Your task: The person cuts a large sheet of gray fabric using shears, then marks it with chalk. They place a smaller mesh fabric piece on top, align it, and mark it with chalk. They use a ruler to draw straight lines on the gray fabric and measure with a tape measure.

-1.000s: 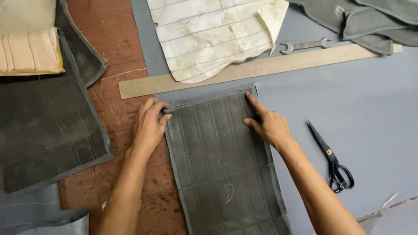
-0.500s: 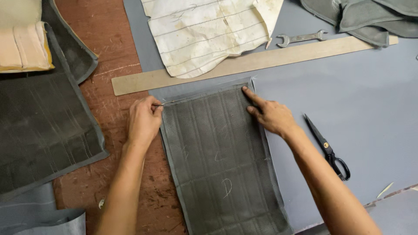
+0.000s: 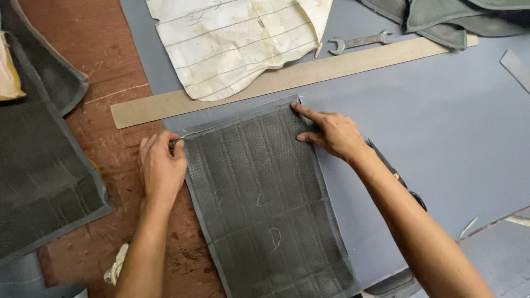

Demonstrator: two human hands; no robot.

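A dark grey quilted panel [image 3: 265, 204] with stitched ribs and chalk marks lies flat on a grey sheet [image 3: 419, 127]. My left hand [image 3: 161, 168] pinches the panel's upper left corner, with a thin marking tool between thumb and finger. My right hand [image 3: 328, 132] presses flat on the upper right edge, index finger stretched to the top right corner.
A long tan wooden straightedge [image 3: 287, 77] lies just beyond the panel. A stained white pattern piece [image 3: 237, 41] and a spanner [image 3: 359, 41] lie behind it. Black scissors [image 3: 400, 182] sit partly under my right forearm. More dark quilted panels [image 3: 44, 171] lie left on the brown table.
The view has shifted slightly. My right index finger has reached out to the panel's top right corner. My left hand stays at the upper left corner.
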